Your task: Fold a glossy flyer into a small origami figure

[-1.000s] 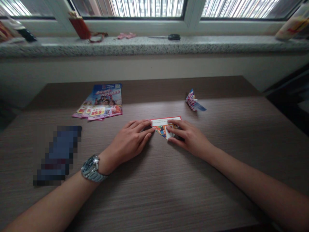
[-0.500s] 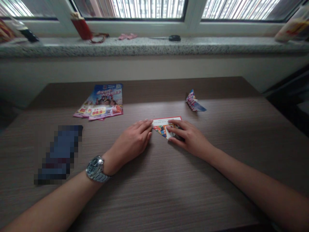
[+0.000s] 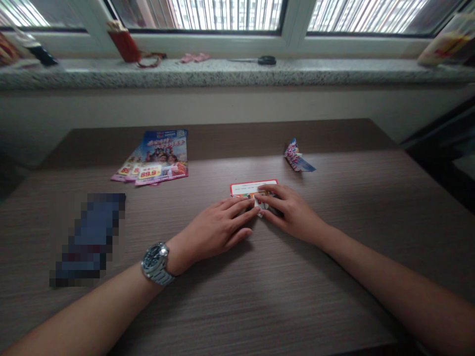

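A folded piece of printed paper [image 3: 245, 188] lies on the wooden table, with a red-edged white strip along its far side and coloured print below. My left hand [image 3: 218, 225] lies flat over its lower left part, fingers stretched toward the right. My right hand [image 3: 293, 210] rests on the right end of the paper with its fingers spread. The fingertips of both hands come close together at the paper's near point, most of which they hide. A silver watch [image 3: 158, 263] is on my left wrist.
Several colourful flyers [image 3: 161, 158] lie fanned out at the back left. A folded paper shape [image 3: 298, 157] stands at the back right. A blurred-out dark object [image 3: 89, 240] lies at the left. Beyond, a stone windowsill [image 3: 222, 73] holds a red packet [image 3: 123, 43] and a dark-handled tool [image 3: 266, 60].
My left hand has slid right and nearer along the folded paper, uncovering its far left corner and covering its lower edge. My right hand has barely moved.
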`<state>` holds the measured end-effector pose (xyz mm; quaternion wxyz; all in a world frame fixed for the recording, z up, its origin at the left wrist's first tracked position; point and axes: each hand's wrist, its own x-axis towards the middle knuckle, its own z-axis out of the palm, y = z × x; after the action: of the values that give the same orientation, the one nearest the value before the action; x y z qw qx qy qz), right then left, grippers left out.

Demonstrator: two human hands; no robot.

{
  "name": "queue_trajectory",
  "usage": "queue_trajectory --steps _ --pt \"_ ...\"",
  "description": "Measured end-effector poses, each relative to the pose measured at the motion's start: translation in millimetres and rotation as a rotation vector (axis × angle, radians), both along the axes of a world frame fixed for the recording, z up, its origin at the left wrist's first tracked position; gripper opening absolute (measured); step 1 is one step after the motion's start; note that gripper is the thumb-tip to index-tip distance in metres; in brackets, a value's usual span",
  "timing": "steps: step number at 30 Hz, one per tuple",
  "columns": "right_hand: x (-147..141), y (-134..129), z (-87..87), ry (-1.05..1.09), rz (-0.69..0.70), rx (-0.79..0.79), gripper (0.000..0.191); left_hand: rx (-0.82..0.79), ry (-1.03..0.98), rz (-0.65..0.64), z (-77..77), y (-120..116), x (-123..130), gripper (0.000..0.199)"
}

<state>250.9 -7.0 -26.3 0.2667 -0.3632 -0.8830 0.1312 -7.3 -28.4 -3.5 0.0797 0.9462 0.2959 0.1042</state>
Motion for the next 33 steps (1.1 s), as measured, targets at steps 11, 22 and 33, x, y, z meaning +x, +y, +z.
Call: queue_trajectory --steps 11,22,33 --pt "1 0 2.4 0.023 0.012 -0.04 0.038 -0.002 0.01 -0.03 7.3 0 0 0.051" --pt "0 4 8.7 0.171 -0.019 -0.102 0.023 -0.004 0.036 -0.005 8.9 -2 2 0.048" --pt "7 11 6.5 0.128 -0.049 -0.025 0.004 -0.006 0.067 -0.024 7.5 -4 3 0.05"
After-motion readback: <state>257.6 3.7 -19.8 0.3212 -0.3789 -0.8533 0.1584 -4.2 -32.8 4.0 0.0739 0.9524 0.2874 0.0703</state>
